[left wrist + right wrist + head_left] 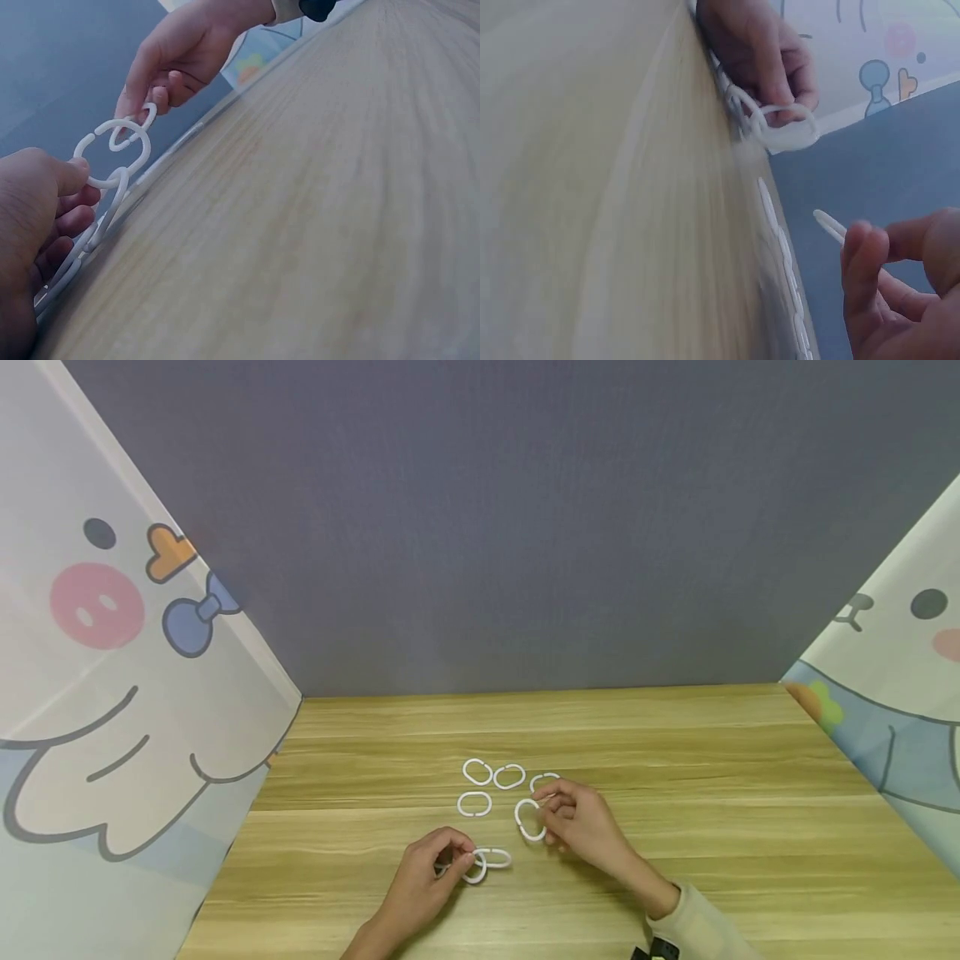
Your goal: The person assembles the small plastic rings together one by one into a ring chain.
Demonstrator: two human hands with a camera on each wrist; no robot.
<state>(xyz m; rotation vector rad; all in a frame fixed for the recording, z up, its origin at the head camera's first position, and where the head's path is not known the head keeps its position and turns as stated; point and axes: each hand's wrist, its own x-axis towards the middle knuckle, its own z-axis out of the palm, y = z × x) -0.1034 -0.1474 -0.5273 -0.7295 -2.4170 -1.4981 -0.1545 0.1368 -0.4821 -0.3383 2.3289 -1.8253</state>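
Note:
My left hand (423,877) pinches a white plastic C-shaped link (144,156) between thumb and forefinger; the link has a small gap in its loop. Hooked through it is another white link (509,860), and more of the chain runs back under the left fingers, partly hidden. Up and to the right, my right hand (588,827) pinches a single white link (517,814) by its right side, apart from the left hand's link. In the right wrist view that single link (828,223) stands out past the fingertips, clear of the tabletop.
Loose white links lie beyond the hands on the wooden table (337,777): one oval link (475,815), two behind it, and one link (532,783) partly covered by the right hand. A grey panel (525,527) rises at the back, with printed cartoon panels (150,710) at both sides.

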